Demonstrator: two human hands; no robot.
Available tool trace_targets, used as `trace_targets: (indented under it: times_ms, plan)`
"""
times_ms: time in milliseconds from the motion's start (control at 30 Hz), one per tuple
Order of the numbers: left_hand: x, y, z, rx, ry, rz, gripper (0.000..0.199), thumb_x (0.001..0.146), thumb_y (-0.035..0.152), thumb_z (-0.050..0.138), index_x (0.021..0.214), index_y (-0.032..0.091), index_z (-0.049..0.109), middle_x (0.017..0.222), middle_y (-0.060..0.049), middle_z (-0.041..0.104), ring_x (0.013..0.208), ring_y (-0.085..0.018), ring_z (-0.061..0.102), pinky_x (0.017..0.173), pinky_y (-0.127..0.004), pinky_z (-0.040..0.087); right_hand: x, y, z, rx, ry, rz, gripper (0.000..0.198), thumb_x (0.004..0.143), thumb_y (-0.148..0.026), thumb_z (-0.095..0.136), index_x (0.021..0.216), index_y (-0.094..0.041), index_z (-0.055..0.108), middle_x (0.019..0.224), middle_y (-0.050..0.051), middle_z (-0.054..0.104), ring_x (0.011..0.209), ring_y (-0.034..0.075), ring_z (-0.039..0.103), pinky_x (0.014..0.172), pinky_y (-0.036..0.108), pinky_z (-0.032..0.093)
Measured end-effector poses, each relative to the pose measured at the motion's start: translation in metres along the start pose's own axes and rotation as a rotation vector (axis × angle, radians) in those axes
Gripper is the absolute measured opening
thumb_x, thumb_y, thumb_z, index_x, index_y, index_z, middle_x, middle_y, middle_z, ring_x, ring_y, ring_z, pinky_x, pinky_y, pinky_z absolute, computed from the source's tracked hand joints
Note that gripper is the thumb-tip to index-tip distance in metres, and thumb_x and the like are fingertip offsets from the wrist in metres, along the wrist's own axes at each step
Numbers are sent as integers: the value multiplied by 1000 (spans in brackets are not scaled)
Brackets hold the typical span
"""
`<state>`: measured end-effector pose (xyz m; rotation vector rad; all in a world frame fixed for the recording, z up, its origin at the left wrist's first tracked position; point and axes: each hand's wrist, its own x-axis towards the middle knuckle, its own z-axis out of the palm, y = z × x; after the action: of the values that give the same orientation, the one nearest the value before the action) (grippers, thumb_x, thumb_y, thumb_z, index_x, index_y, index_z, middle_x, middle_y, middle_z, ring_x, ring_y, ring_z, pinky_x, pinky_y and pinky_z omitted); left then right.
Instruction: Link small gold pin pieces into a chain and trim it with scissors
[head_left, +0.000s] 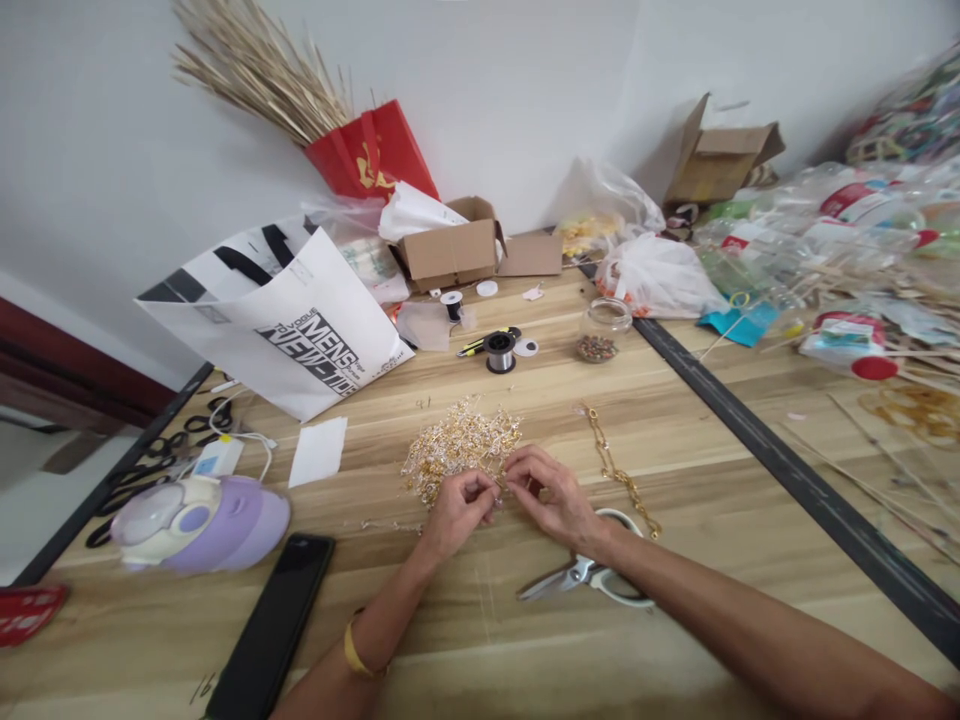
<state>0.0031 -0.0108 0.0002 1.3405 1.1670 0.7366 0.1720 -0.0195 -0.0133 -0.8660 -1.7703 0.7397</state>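
Observation:
My left hand point(459, 512) is closed in a pinch at the front edge of a heap of gold and silver beaded chain point(459, 440). Close beside it, my right hand point(546, 490) has thumb and forefinger pinched together, tips nearly meeting the left ones. What they hold is too small to make out. Faint pale threads point(486, 600) run over the wood below my left hand. Under my right wrist lie scissors point(576, 574) with pale handles, partly covered by the arm. A gold link chain point(611, 460) stretches out to the right.
Behind the heap stand a wire spool point(499, 352) and a glass jar point(602, 335) of small beads. On the left are a phone point(274, 630), a purple-and-white device point(210, 525), black scissors point(161, 450) and a white paper bag point(292, 330). Plastic bottles point(847, 220) crowd the right.

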Motion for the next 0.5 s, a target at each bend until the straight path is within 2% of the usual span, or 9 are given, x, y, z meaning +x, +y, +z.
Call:
trace_targets:
  times_ms: [133,300,500]
  plan:
    - [1,-4,0,-4,10,-3,27,70,38,66,68,12,57,54,1,59,42,-8,51,43,-19,41,-1,-2,1,83,-26,68,7,87,-20,51,84,-19,57,88,6,60,69,13,56,52,23,44]
    - [1,-6,-1,1,21,17,27,70,38,66,66,12,57,51,2,56,41,-8,51,43,-19,41,-1,-2,2,143,-60,183,8,87,-25,53,84,-18,58,69,1,58,58,12,55,51,23,44]
    - [0,-4,-2,0,43,30,24,72,35,63,67,12,57,51,3,53,42,-8,50,43,-18,41,0,-1,1,-51,-63,71,10,88,-20,52,85,-18,61,74,4,60,70,16,57,61,26,46]
